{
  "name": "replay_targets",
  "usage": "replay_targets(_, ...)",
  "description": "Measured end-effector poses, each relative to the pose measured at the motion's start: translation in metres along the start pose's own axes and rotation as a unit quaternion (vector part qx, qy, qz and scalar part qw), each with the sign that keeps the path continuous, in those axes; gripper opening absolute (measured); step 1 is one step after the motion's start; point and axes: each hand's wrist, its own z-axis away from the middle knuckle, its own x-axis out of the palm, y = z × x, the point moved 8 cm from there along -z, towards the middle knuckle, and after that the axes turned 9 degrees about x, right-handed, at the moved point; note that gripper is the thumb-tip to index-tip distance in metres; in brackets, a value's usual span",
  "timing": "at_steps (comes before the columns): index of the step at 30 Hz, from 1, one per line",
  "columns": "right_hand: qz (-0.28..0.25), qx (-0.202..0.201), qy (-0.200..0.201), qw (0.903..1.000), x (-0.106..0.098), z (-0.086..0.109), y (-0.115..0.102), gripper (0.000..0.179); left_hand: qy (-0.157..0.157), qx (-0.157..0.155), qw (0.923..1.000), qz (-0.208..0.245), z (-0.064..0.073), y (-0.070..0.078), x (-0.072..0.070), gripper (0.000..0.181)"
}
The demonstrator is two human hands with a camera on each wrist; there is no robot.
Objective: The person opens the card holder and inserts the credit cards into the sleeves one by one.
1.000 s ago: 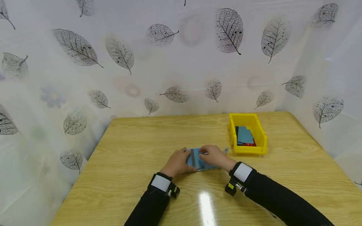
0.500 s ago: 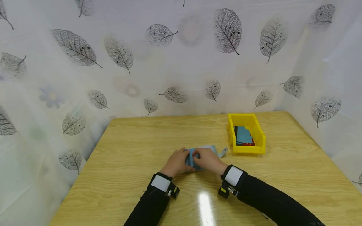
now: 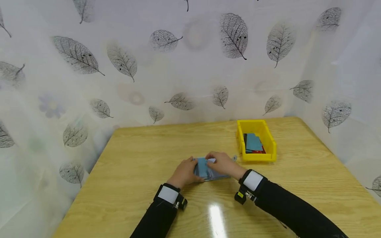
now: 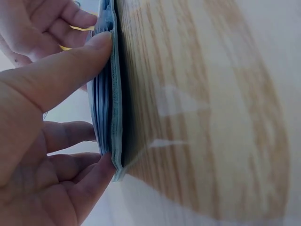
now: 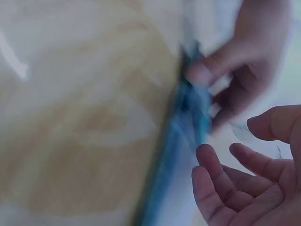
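Observation:
A light-blue card holder [image 3: 203,167] with clear plastic sleeves lies open on the table, its strap end with a round snap [image 3: 234,158] poking out at the right. My left hand [image 3: 184,172] grips its left side; in the left wrist view the thumb [image 4: 80,63] presses the stacked sleeves [image 4: 99,103] from one edge and fingers hold the other. My right hand [image 3: 224,164] is over the right half, fingers loosely bent near the sleeves. The right wrist view shows its thumb [image 5: 275,123] apart from the fingers, with nothing seen between them.
A yellow bin [image 3: 271,157] stands on the wooden table [image 3: 154,142], behind and right of the hands. Blue cards [image 3: 253,142] and a red one [image 3: 259,151] lie in it. A leaf-patterned sheet [image 3: 190,66] hangs behind the table.
My right hand went left over the holder, then back right. The grey-striped face seen earlier on the left half has given way to a plain blue one. My left hand keeps its grip.

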Motion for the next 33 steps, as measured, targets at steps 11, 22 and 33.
replay_targets(11, 0.006, 0.094, 0.183, 0.9787, -0.108, -0.01, 0.083, 0.035, -0.001, -0.009, 0.9999, 0.012, 0.014, -0.013, -0.005, 0.083)
replay_targets(22, 0.155, 0.137, 0.079, 0.9751, -0.086, -0.025, 0.138, 0.05, -0.004, 0.002, 0.9999, 0.012, 0.011, -0.005, 0.001, 0.083)
replay_targets(33, 0.15, 0.195, 0.048, 0.968, -0.086, -0.031, 0.145, 0.047, -0.005, -0.012, 0.9997, 0.019, 0.01, -0.01, -0.001, 0.084)
